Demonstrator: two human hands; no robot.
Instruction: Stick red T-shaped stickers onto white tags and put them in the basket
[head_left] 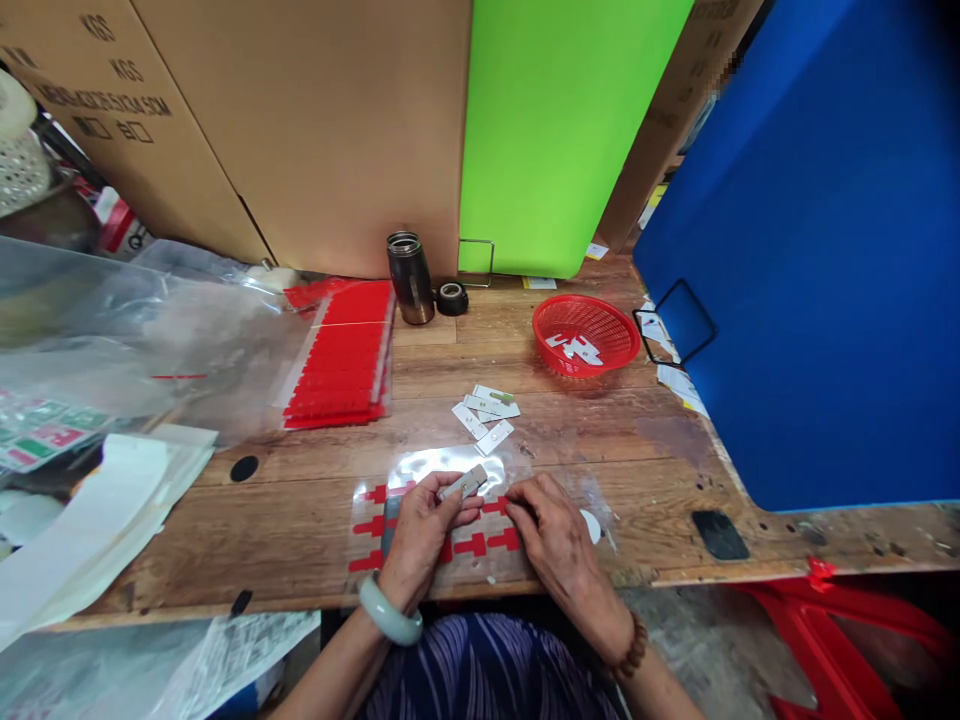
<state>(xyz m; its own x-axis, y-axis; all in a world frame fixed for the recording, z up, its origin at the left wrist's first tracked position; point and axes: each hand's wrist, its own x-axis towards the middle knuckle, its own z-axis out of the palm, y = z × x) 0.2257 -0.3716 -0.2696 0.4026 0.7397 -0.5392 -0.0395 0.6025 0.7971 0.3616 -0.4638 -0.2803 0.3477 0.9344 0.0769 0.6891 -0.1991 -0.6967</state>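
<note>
My left hand (424,525) pinches a small flat grey-white strip (471,482) with a round spot on it, thumb on top. Beneath both hands lies a clear plastic sheet bearing red T-shaped stickers (470,545). My right hand (559,530) is closed in a pinch at one red sticker (495,506) on the sheet; whether it is lifted cannot be made out. Under my left hand a dark grey object (390,520) is partly hidden. Just beyond the sheet, several similar strips (495,437) lie in a loose, overlapping group.
A red plastic basket (622,335) holds more pieces. Left of it stand an open dark flask (411,280) and its cap (451,298). A stack of red sticker sheets (341,360) lies at left, beside plastic bags (217,340). Cardboard (337,130), green (555,130) and blue (817,270) panels border the table.
</note>
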